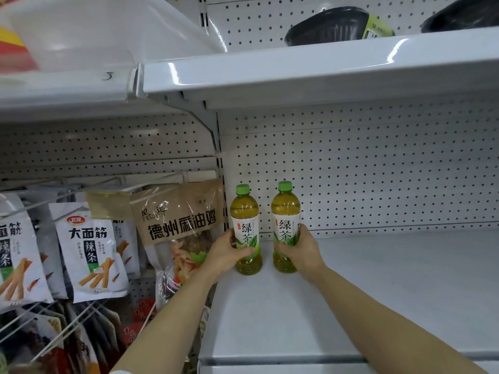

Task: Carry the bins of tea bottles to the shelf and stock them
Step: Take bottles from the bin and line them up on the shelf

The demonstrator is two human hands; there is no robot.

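I see the shelf (378, 287) lying bare to the right of the two tea bottles, so a hand could pass freely there, back to the pegboard wall (378, 171). The left bottle (246, 230) and right bottle (285, 228) stand near the back left corner with a narrow gap between them. Overhead, the upper shelf (297, 74) caps the room above the caps. To the left, hanging snack bags (178, 228) crowd the bay edge, seemingly just beside the left hand (225, 252).
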